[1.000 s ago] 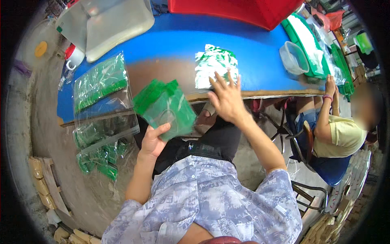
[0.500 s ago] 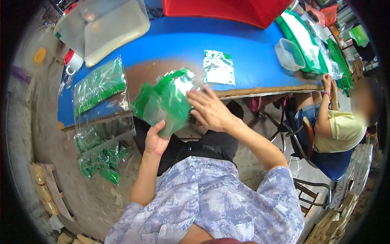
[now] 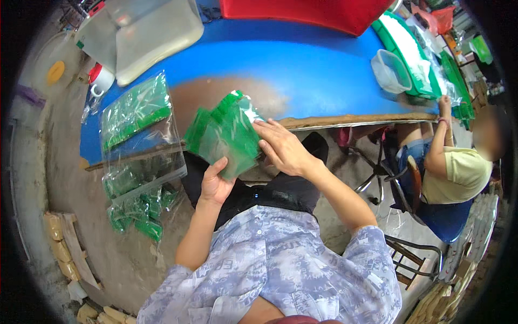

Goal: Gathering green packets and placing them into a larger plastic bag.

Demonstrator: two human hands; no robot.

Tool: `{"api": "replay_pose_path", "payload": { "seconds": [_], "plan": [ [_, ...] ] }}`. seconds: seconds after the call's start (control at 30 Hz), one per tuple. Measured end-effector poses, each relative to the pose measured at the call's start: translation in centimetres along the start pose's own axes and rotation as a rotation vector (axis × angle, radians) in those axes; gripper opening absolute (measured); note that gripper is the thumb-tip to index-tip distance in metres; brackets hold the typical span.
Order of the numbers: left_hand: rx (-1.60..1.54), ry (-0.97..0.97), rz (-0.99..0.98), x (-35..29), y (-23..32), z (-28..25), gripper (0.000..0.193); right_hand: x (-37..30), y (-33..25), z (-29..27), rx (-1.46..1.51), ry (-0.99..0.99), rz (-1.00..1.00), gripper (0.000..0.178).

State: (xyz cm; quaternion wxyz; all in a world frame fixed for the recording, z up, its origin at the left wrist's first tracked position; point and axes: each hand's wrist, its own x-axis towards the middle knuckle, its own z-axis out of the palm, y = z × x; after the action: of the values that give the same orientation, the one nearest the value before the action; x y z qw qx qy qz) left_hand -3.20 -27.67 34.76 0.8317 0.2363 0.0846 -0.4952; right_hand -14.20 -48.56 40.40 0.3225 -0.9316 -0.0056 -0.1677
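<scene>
My left hand (image 3: 217, 183) grips a fanned bunch of green and clear plastic packets (image 3: 225, 132) by its lower edge, thumb on top, above my lap at the table's front edge. Against the right side of the bunch rests my right hand (image 3: 286, 148), its fingers stretched out and touching the packets. To the left, a large clear zip bag (image 3: 140, 121) holding green-edged packets lies over the table edge and hangs down. More green packets (image 3: 137, 208) show below and behind its hanging end.
The blue table (image 3: 302, 70) has a worn brown front edge. At the back stand a translucent bin (image 3: 156, 43), a red tub (image 3: 302, 13) and a white mug (image 3: 101, 81). On the right are a small clear container (image 3: 389, 73), a green tray (image 3: 413, 54) and a seated person (image 3: 453, 167).
The small packet that lay on the table right of my hands is gone from there. My right hand has shifted slightly against the bunch. The seated person's hands have moved a little.
</scene>
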Motion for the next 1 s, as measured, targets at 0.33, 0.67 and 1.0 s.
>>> {"api": "replay_pose_path", "payload": {
  "seconds": [0.33, 0.67, 1.0],
  "plan": [
    [0.147, -0.132, 0.026, -0.7, 1.9, 0.6, 0.051, 3.0, -2.6, -1.9, 0.894, 0.018, 0.738, 0.053],
    [1.399, -0.351, 0.842, 6.3, 8.8, 13.7, 0.045, 10.2, -0.4, -5.7, 0.315, 0.435, -0.046, 0.103],
    [1.040, -0.437, 0.632, 9.7, 7.5, 11.9, 0.078, 9.2, 3.1, -1.0, 0.410, 0.307, 0.216, 0.071]
  ]
}}
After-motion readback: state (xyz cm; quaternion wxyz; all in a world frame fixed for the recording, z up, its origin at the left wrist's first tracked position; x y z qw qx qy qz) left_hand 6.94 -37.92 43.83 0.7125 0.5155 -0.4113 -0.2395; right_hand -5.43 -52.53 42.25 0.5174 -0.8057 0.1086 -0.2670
